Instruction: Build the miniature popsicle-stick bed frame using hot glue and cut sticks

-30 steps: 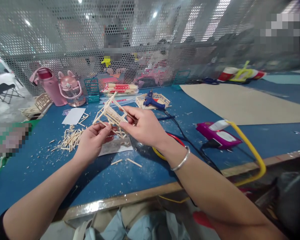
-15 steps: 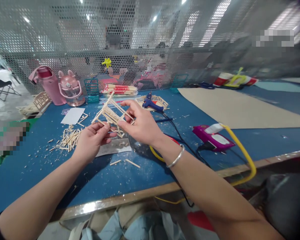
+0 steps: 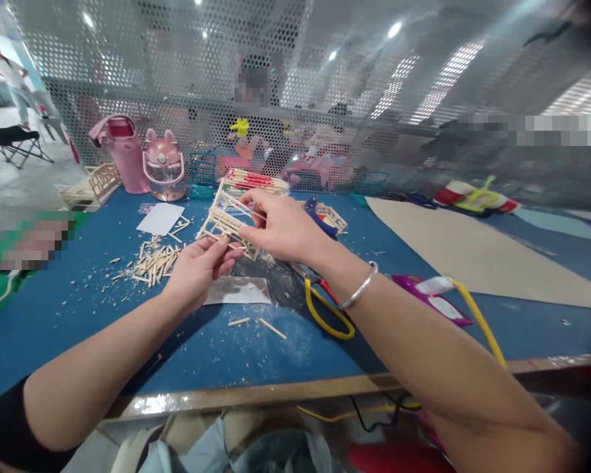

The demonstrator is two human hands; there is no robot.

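Both hands hold a small frame of pale wooden sticks (image 3: 225,220) above the blue table. My left hand (image 3: 200,266) pinches its lower edge between thumb and fingers. Thumb and fingers of my right hand (image 3: 282,223), with a silver bangle on the wrist, grip the frame's right side. Beneath it lies a white strip of paper (image 3: 239,290) with grey smudges. Two loose sticks (image 3: 272,328) lie nearer the table's front edge. To the left of my left hand is a pile of short cut sticks (image 3: 155,264).
Yellow-handled scissors (image 3: 329,315) lie beneath my right forearm. Behind my right hand is a blue glue gun (image 3: 320,218). A purple power strip (image 3: 436,299) with a yellow cable is at the right. Pink bottles (image 3: 163,167) stand at the back left, beside a mesh screen.
The view has shifted, so the table's contents appear farther right. The stick frame is tilted slightly differently in both hands. More of the yellow-handled scissors shows.
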